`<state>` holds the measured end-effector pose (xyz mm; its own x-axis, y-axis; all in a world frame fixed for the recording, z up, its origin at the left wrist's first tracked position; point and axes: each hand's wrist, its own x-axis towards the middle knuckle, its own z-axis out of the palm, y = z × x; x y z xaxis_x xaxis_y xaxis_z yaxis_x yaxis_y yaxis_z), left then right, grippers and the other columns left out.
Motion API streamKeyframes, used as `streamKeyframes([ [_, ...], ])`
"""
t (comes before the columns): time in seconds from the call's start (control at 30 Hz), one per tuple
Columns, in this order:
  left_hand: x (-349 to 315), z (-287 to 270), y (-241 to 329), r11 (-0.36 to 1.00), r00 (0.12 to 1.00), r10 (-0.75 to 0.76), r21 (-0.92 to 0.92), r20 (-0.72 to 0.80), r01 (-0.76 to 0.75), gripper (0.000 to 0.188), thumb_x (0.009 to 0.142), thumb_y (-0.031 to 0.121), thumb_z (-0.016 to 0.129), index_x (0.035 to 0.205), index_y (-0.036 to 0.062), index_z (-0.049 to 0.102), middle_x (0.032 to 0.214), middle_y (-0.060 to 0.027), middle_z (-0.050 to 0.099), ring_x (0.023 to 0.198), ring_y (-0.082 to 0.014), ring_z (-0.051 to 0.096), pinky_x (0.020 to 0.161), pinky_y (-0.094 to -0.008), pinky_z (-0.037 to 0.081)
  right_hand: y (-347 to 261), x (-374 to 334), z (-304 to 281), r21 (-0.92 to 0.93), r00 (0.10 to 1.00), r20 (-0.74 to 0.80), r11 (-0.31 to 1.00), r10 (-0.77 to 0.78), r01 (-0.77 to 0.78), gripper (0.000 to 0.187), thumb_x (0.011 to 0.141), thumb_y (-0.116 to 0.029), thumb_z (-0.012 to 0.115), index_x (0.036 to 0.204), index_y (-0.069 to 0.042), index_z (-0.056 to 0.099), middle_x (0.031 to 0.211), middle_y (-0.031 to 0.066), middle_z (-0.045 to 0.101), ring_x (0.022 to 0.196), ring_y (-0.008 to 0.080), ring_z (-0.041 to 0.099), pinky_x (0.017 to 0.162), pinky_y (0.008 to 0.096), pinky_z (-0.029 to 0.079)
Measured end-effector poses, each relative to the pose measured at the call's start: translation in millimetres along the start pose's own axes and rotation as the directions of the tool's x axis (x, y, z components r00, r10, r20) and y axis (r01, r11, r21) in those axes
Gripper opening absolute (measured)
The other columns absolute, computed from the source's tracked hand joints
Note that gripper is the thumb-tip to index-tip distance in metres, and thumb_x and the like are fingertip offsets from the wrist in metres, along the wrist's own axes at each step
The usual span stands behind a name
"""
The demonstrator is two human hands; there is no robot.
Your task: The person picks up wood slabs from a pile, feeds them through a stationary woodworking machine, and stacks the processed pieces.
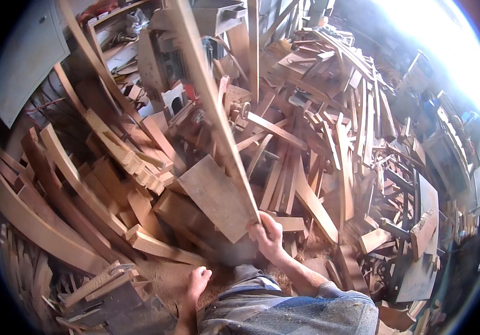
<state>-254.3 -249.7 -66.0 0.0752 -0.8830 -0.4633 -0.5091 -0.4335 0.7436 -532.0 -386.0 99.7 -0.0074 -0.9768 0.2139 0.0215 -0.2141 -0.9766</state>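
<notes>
My right hand (267, 234) is closed round the lower end of a long, narrow wooden plank (217, 120). The plank slants up and away to the left, past the upper edge of the view. Just behind its lower part is a flat rectangular board (217, 198), tilted among the scraps; whether the two touch I cannot tell. Low in front of my body, my left hand (198, 279) has its fingers curled in and shows nothing in them. Beyond it lies the end of a light wooden beam (164, 245).
Curved wooden pieces (78, 184) lean together on the left. A big heap of offcuts (357, 100) rises at the back right. A grey metal panel (421, 245) stands at the right, a grey cabinet door (27, 56) at the far left. Sawdust (167, 276) covers the floor.
</notes>
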Motion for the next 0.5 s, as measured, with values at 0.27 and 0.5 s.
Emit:
streamKeyframes([
  [0.27,12.5,8.3,-40.5,0.986,1.000,-0.026,-0.166,-0.016,0.023,0.031,0.090,0.025,0.066,0.073,0.0047,0.049,0.063,-0.0070,0.059,0.061,-0.0139,0.056,0.058,-0.0375,0.046,-102.2,194.2,-141.0,0.392,0.950,-0.312,0.908,-0.020,0.148,0.025,0.102,-0.015,0.054,0.077,-0.011,0.051,0.069,-0.0026,0.049,0.059,0.0139,0.051,0.051,0.0303,0.039],
  [0.5,-20.2,11.0,-65.5,0.990,0.846,0.010,-0.116,-0.534,-0.085,0.028,0.092,0.028,0.065,0.095,0.0003,0.062,0.079,-0.0244,0.065,0.073,-0.0428,0.065,0.064,-0.0476,0.051,-45.5,269.8,-202.4,-0.004,0.872,-0.470,0.988,-0.139,0.155,0.018,0.099,-0.015,0.056,0.083,-0.007,0.058,0.076,0.0023,0.057,0.066,0.0175,0.057,0.057,0.0332,0.045],
])
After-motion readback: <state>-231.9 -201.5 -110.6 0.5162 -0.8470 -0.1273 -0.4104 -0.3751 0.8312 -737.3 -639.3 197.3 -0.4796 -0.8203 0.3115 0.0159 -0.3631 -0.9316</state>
